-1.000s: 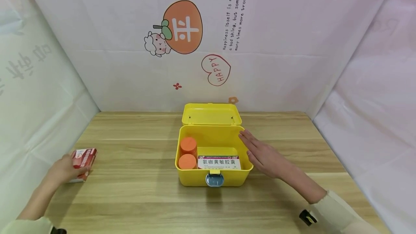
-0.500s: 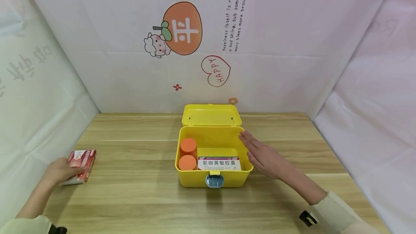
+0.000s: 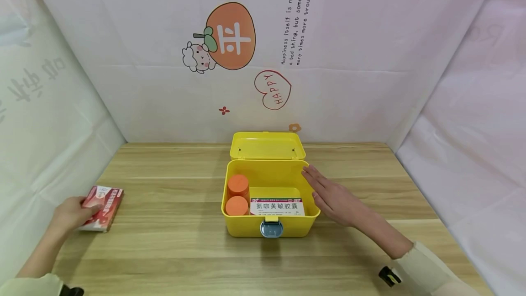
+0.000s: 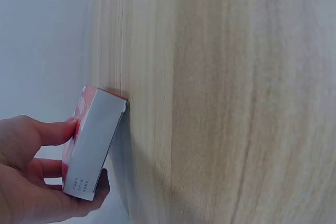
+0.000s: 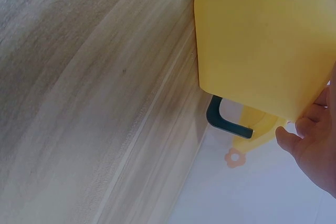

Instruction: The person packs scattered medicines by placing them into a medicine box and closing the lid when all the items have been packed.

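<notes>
At the far left of the table, my left hand (image 3: 71,214) grips a red and white medicine box (image 3: 107,209). The left wrist view shows the thumb on the box's red face and fingers curled under its far side; its white end (image 4: 94,145) is turned to the camera. My right hand (image 3: 334,199) lies with straight fingers at the right rim of the yellow case (image 3: 269,226), whose lid (image 3: 268,147) is open. Inside the case, two orange-capped bottles (image 3: 238,184) stand at the left, beside a white and magenta medicine box (image 3: 277,206) with printed characters.
A blue-grey latch (image 3: 271,229) hangs on the case's front. Behind the case, the right wrist view shows a dark green handle (image 5: 226,121). Printed cloth walls (image 3: 349,81) enclose the wooden table (image 3: 172,241) at the back and both sides.
My left hand has shifted its hold on the red and white medicine box, which has tilted up a little at its near side. The right hand and the case have stayed put.
</notes>
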`<state>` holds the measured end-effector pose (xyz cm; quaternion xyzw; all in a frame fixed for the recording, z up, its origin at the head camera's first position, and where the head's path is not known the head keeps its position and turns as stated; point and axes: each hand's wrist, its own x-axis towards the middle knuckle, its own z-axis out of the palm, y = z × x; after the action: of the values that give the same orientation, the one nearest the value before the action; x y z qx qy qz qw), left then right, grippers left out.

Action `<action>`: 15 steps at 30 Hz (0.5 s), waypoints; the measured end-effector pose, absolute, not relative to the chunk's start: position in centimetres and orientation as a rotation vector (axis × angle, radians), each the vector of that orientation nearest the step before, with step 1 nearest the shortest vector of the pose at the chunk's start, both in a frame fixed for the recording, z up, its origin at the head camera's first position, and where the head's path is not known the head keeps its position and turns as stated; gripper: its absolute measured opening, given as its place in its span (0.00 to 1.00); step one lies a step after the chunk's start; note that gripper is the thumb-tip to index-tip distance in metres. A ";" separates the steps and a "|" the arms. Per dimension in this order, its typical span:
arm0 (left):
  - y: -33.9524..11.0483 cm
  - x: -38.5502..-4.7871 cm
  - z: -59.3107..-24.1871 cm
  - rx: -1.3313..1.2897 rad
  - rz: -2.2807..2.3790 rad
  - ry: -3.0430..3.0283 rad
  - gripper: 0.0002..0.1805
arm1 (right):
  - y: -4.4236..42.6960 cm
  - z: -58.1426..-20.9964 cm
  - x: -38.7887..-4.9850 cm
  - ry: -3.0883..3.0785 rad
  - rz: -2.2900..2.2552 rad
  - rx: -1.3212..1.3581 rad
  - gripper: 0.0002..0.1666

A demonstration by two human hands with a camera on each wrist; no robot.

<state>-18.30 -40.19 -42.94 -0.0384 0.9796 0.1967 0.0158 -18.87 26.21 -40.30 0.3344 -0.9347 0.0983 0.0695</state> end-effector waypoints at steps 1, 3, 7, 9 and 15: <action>-40.2 -18.3 -43.0 -0.119 0.617 3.048 0.28 | 26.2 -40.3 -18.9 -2.812 0.295 1.007 0.34; -40.1 -18.2 -43.0 -0.126 0.625 3.049 0.29 | 26.1 -40.4 -18.9 -2.810 0.295 1.008 0.34; -40.0 -18.3 -42.8 -0.135 0.649 3.037 0.29 | 26.1 -40.3 -18.9 -2.808 0.305 1.016 0.34; -39.9 -18.3 -42.7 -0.132 0.662 3.047 0.29 | 26.1 -40.3 -18.9 -2.807 0.313 1.018 0.34; -39.4 -18.4 -42.2 -0.132 0.715 3.059 0.27 | 26.1 -40.3 -18.9 -2.810 0.319 1.016 0.34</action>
<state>-18.43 -39.37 -42.16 -0.0421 0.9729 0.2275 -0.0013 -18.94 26.15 -40.29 0.3373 -0.9329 0.1060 0.0682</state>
